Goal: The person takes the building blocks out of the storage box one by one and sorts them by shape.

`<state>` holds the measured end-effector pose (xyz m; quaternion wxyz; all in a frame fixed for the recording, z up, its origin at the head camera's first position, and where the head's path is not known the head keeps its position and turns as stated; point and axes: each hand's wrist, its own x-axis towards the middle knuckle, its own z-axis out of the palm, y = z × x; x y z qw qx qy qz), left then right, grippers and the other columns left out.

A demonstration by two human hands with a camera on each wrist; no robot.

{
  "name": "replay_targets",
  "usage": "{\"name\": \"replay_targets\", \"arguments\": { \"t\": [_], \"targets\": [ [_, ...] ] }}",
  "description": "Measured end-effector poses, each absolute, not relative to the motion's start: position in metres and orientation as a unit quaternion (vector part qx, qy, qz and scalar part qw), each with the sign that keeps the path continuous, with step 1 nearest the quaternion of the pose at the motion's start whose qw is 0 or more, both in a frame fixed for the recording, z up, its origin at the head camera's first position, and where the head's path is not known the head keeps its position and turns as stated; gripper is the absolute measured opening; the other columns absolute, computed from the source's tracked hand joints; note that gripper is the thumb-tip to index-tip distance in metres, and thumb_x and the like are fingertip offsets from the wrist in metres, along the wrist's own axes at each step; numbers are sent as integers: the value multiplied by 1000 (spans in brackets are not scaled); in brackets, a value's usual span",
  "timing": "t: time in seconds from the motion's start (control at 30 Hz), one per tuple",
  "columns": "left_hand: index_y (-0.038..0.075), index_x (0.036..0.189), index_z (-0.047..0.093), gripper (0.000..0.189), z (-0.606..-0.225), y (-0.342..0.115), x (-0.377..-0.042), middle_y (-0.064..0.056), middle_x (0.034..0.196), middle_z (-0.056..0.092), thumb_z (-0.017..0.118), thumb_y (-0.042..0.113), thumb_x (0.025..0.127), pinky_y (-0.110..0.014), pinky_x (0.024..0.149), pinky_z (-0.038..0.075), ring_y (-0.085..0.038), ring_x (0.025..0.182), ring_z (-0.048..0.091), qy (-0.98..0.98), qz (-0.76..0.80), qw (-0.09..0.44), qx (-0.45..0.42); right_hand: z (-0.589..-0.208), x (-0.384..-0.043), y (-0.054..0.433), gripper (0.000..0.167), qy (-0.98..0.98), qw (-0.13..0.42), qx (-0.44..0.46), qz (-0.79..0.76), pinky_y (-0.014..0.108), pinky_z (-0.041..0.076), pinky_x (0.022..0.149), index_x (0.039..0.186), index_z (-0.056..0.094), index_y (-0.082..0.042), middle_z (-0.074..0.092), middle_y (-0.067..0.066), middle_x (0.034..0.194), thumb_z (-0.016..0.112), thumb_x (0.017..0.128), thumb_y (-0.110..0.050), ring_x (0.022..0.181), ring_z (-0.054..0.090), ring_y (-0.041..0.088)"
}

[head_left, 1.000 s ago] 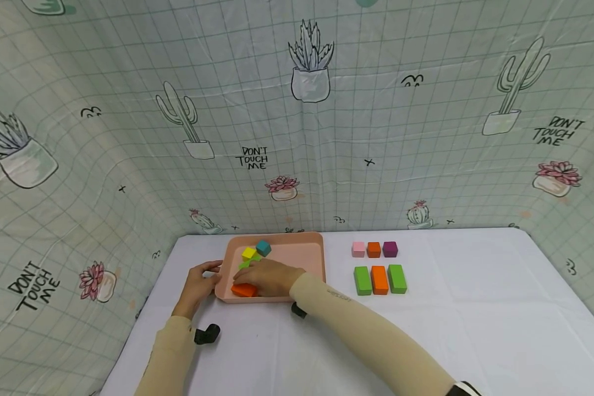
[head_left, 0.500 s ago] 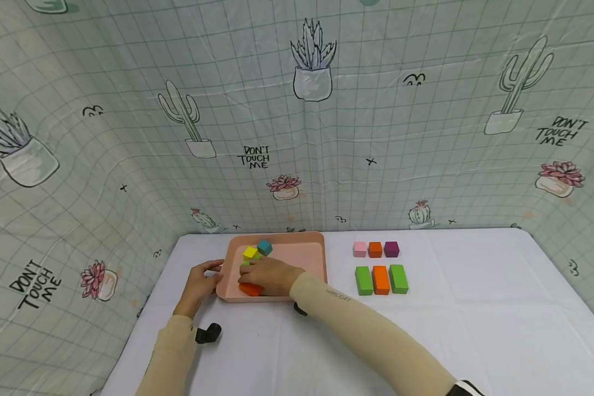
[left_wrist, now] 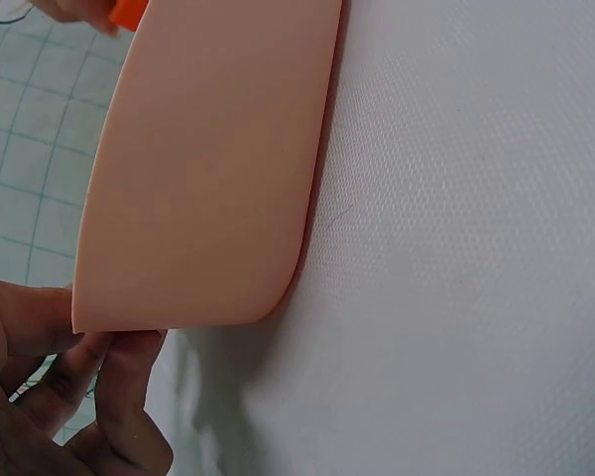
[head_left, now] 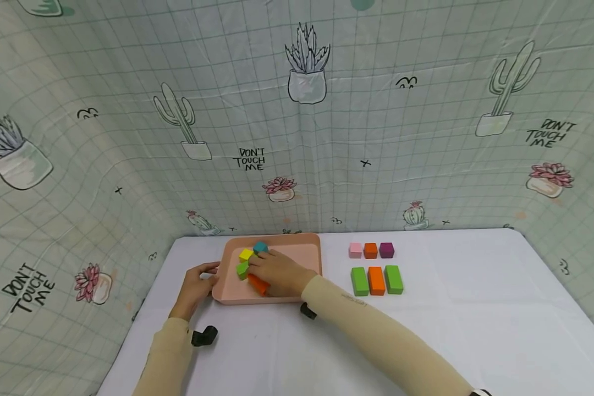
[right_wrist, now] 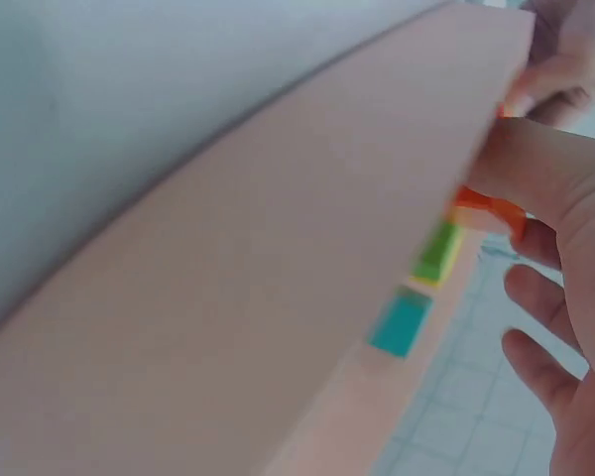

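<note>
At the left end of the pink tray (head_left: 297,253), my left hand (head_left: 195,290) pinches the wall, thumb at the rim and fingers outside, as the left wrist view shows. My right hand (head_left: 283,273) is over the tray's inside. Between its thumb and index finger it holds an orange block (right_wrist: 491,203), which slants in the head view (head_left: 258,284). Its other fingers are loosely bent. Beside these fingers lie a light green block (head_left: 242,270), a yellow cube (head_left: 246,255) and a teal cube (head_left: 260,247). The hand partly hides the green block and the teal cube.
Right of the tray, a back row holds a pink cube (head_left: 355,250), an orange cube (head_left: 370,251) and a purple cube (head_left: 386,250). In front stand two green blocks (head_left: 359,281) with an orange oblong block (head_left: 377,281) between them. A patterned cloth (head_left: 307,165) hangs behind the white table.
My right hand has shifted right inside the tray, and the orange block has moved right and turned to a slant. More of the green block shows. My left hand stays at the tray's end.
</note>
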<state>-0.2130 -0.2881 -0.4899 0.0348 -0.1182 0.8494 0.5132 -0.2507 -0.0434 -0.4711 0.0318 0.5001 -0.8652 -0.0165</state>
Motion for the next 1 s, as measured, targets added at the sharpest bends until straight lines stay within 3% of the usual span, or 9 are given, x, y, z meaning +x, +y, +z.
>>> {"name": "replay_targets", "arguments": {
  "t": [0.27,0.53,1.0],
  "targets": [
    [-10,147,54,45,-488,-287,-213,-31,136,51,55,-4,102,-25,67,53,-18,84,59,850,514,38,-113,-458,-251,-8,55,-888,48,452,68,42,31,126,145,60,-12,55,4,152,78,94,-23,149,43,29],
    [-12,144,56,44,-490,-287,-213,-32,133,54,56,-5,101,-24,65,52,-17,82,57,856,504,28,-110,-450,-250,37,54,-906,85,398,114,48,43,116,137,64,-13,60,4,139,86,90,-27,132,54,28],
    [-13,143,56,42,-489,-287,-213,-30,129,56,58,-3,102,-22,63,52,-14,81,56,859,501,21,-106,-448,-237,123,63,-922,141,319,168,53,44,112,133,66,-5,63,12,137,95,80,-23,127,56,34]
  ]
}}
